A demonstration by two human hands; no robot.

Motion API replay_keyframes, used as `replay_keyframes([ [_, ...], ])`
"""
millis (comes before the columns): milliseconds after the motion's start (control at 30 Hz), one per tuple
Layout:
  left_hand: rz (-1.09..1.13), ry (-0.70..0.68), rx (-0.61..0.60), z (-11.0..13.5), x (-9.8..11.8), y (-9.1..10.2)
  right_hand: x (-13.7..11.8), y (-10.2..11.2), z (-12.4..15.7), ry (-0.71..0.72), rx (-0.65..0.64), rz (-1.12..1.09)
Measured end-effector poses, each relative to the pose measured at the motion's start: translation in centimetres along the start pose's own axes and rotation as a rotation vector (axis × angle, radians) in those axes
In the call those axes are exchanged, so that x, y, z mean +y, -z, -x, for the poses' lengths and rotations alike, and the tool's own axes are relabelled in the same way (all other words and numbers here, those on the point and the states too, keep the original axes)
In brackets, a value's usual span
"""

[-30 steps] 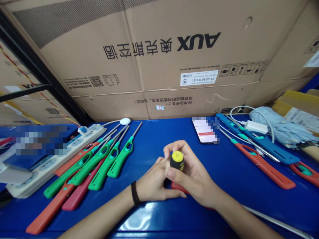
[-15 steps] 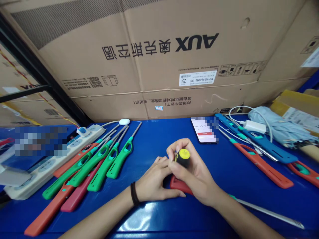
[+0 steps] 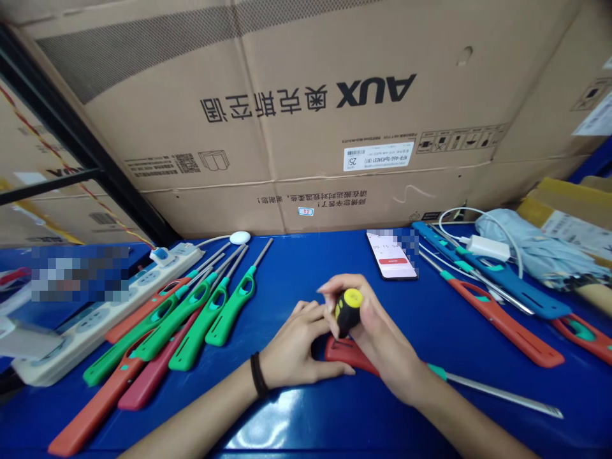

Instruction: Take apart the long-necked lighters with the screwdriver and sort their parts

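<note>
My right hand (image 3: 377, 335) is shut on a black-and-yellow screwdriver (image 3: 347, 311), its yellow end facing up and its tip hidden among my fingers. My left hand (image 3: 296, 344) grips the end of a red utility lighter (image 3: 347, 354), which lies under both hands. The lighter's thin metal nozzle (image 3: 497, 392) runs out to the right past my right wrist. My left fingertips sit close to the screwdriver.
Green and red utility lighters (image 3: 191, 325) lie left, beside a white power strip (image 3: 105, 312). A phone (image 3: 392, 255), white charger (image 3: 485, 247), and blue and red lighters (image 3: 507, 306) lie ahead and right, on a blue table (image 3: 459, 414). A large AUX cardboard box (image 3: 306, 127) stands behind.
The screwdriver has tilted and my right fingers have shifted on it. The red lighter has swung, bringing its nozzle tip up and left, with more of its handle showing.
</note>
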State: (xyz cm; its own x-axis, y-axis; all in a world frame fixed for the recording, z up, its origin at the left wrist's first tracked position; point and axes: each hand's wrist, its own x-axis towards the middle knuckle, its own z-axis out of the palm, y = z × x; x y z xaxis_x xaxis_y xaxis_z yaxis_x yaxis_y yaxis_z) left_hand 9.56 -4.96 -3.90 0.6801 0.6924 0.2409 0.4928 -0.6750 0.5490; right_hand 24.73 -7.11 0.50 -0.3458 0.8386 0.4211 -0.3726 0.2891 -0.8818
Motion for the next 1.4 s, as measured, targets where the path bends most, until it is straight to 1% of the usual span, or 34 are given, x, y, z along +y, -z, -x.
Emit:
replay_keyframes([
  [67,-0.025,-0.009,0.034,-0.1,0.0,0.0,-0.2,0.4,0.0,-0.015,-0.029,0.061],
  [133,-0.009,-0.021,0.045,-0.2,0.1,0.2,-0.3,0.4,-0.2,0.028,-0.027,0.115],
  [233,0.023,-0.025,0.046,-0.3,0.3,0.4,-0.3,0.1,-0.4,0.070,-0.009,0.081],
  [333,0.031,-0.012,0.037,-0.3,0.1,0.3,-0.1,-0.3,-0.2,0.046,0.012,0.103],
  [433,0.051,0.007,0.039,-0.1,-0.2,0.0,-0.1,-0.4,0.0,-0.005,-0.038,0.191],
  [500,0.055,0.011,0.047,-0.1,-0.3,-0.2,-0.2,-0.5,0.0,0.007,-0.040,0.221],
  [600,0.011,-0.022,0.034,-0.1,-0.3,-0.1,-0.1,-0.8,-0.4,0.084,0.036,0.222],
  [667,-0.028,-0.054,0.036,-0.2,-0.1,0.0,0.3,-1.3,-0.6,0.118,0.088,0.129],
  [733,-0.055,-0.057,0.050,-0.2,0.0,0.1,0.8,-2.1,-0.7,0.157,0.162,0.034],
  [800,-0.066,-0.047,0.081,-0.2,0.3,0.0,1.3,-3.2,-0.8,0.218,0.285,0.032],
  [867,-0.081,-0.040,0.116,-0.1,0.6,0.0,1.4,-4.2,-1.1,0.244,0.425,0.081],
  [967,-0.133,0.017,0.100,0.1,1.2,0.2,0.0,-4.8,-1.8,0.236,0.590,0.057],
  [1000,-0.149,0.051,0.083,0.2,1.3,0.4,-0.9,-4.8,-2.1,0.268,0.617,0.034],
  [1100,-0.160,0.137,0.064,1.1,1.7,0.9,-4.6,-4.0,-2.5,0.476,0.637,0.033],
  [1167,-0.177,0.168,0.070,2.1,2.0,1.4,-6.9,-3.2,-2.1,0.580,0.650,0.054],
  [1200,-0.201,0.180,0.067,2.8,2.1,1.7,-7.7,-2.7,-1.6,0.622,0.629,0.071],
  [1233,-0.240,0.190,0.056,3.6,2.3,2.1,-8.4,-2.2,-0.9,0.620,0.600,0.093],
  [1267,-0.286,0.197,0.024,4.5,2.6,2.5,-8.7,-1.7,0.0,0.573,0.571,0.124],
  [1333,-0.354,0.188,-0.103,6.6,3.2,3.3,-8.7,-0.4,2.0,0.514,0.576,0.203],
  [1367,-0.372,0.200,-0.145,7.7,3.6,3.8,-8.3,0.4,3.1,0.466,0.602,0.238],
  [1400,-0.400,0.228,-0.144,8.7,4.0,4.3,-7.8,1.1,4.2,0.445,0.621,0.270],
])
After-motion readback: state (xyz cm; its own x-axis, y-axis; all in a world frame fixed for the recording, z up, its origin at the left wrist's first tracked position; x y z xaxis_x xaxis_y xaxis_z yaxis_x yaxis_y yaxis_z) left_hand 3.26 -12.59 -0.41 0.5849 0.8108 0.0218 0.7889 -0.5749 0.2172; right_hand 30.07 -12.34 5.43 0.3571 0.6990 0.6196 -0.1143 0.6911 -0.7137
